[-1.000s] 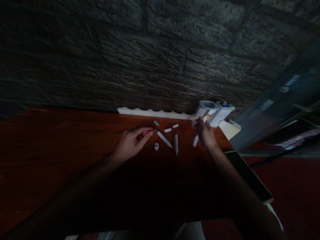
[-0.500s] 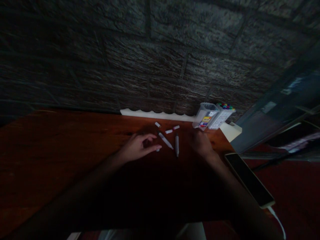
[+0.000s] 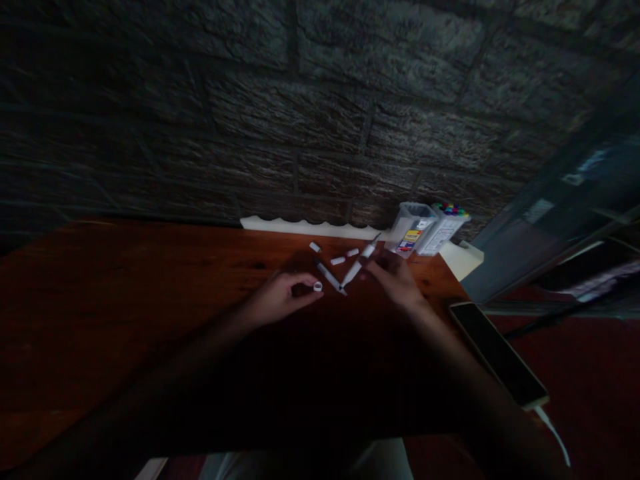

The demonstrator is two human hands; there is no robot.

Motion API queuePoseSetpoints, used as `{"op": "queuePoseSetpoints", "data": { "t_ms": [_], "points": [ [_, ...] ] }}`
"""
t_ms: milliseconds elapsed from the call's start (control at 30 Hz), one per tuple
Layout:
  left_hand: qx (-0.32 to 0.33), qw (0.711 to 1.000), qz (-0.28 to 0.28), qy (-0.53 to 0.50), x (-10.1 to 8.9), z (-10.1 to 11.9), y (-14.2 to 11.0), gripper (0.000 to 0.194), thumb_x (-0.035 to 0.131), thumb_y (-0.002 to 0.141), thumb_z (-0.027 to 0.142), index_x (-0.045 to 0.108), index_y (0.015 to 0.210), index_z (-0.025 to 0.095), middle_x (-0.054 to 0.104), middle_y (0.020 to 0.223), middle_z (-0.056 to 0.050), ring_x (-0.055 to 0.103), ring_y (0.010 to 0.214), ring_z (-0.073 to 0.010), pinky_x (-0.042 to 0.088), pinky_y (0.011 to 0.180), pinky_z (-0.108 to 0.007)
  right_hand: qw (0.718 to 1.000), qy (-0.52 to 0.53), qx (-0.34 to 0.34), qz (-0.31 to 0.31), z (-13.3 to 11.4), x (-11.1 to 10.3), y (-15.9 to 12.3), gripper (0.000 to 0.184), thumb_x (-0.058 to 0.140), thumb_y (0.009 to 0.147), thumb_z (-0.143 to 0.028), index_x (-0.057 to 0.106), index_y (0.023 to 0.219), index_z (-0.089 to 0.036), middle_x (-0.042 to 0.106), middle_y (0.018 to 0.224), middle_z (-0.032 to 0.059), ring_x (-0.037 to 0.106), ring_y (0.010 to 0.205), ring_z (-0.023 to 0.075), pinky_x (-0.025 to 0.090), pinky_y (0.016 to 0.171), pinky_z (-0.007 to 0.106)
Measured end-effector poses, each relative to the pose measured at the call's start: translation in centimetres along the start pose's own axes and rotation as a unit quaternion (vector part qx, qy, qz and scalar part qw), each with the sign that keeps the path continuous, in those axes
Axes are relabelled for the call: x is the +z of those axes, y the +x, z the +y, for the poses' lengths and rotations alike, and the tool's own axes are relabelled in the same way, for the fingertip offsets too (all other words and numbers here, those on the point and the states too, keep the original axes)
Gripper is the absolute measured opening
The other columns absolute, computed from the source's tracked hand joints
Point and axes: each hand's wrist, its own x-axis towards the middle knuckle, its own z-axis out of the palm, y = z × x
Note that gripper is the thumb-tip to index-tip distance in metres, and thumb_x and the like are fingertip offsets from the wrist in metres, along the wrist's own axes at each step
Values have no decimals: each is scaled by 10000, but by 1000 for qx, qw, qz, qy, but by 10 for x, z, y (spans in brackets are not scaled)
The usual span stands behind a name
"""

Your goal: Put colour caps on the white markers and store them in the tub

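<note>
My left hand [image 3: 285, 297] pinches a small white marker cap [image 3: 318, 287] between thumb and fingertip, its round open end showing. My right hand [image 3: 393, 277] has its fingers closed on an uncapped white marker [image 3: 356, 265], which slants with one tip toward the wall and the other down and left. Between the hands lies a second uncapped marker [image 3: 330, 277] on the table; the held marker's lower end appears close to it, and I cannot tell if they touch. Behind them are loose caps: a white one [image 3: 315, 247], another white one [image 3: 338, 261], and one with a reddish end [image 3: 353, 253].
Against the brick wall [image 3: 330, 120] stand a clear plastic case [image 3: 407, 230] and a second case [image 3: 443, 233] filled with colourful-ended markers. A white wavy-edged strip [image 3: 310, 227] runs along the wooden table's [image 3: 125, 280] back. A phone [image 3: 500, 357] with a white cable lies at the right edge.
My right hand has moved left and taken hold of the marker that lay on the right, tilting it. My left hand has turned slightly, and the cap in it shows more clearly.
</note>
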Motion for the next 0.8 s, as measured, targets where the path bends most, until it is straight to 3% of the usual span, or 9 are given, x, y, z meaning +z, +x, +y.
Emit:
{"op": "queuePoseSetpoints", "data": {
  "t_ms": [133,400,500,567,667,800],
  "points": [
    [0,1000,12,-8,3,2,-2,203,620,854,360,711,974,225,750,925,-18,683,788,-163,502,681,-254,994,72,-62,56,-11,10,-6,239,660,779,-422,547,799,-212,664,710,3,639,693,136,494,664,255],
    [-9,1000,6,-17,3,5,-2,194,639,844,330,720,984,221,756,941,-18,688,802,-168,511,697,-259,990,35,-80,-110,-5,27,-19,164,656,828,-323,625,950,-217,707,913,32,666,846,152,525,774,299],
    [-7,998,25,-61,3,6,0,178,641,846,305,712,978,210,753,952,-23,690,839,-170,524,749,-273,988,8,-94,-118,-2,19,-17,269,694,804,-340,638,1045,-234,710,1025,42,666,949,171,524,854,331],
    [-5,994,54,-94,2,4,1,170,646,843,293,709,969,197,750,962,-31,689,864,-173,533,797,-293,993,-21,-97,-69,1,13,-9,316,690,805,-353,639,1093,-234,700,1109,59,658,1014,186,514,897,351],
    [-4,985,103,-139,-2,-3,4,169,642,845,294,706,956,183,747,976,-45,689,887,-175,543,840,-321,988,-129,-85,4,4,14,19,209,601,864,-339,687,1007,-213,724,1051,70,680,942,197,519,873,366],
    [-24,971,158,-177,-9,-13,8,189,647,835,315,694,947,170,744,986,-67,688,898,-180,555,825,-337,955,-274,-74,-81,-2,41,68,155,593,863,-294,714,941,-237,748,918,44,690,860,193,521,780,302]
  ]
}}
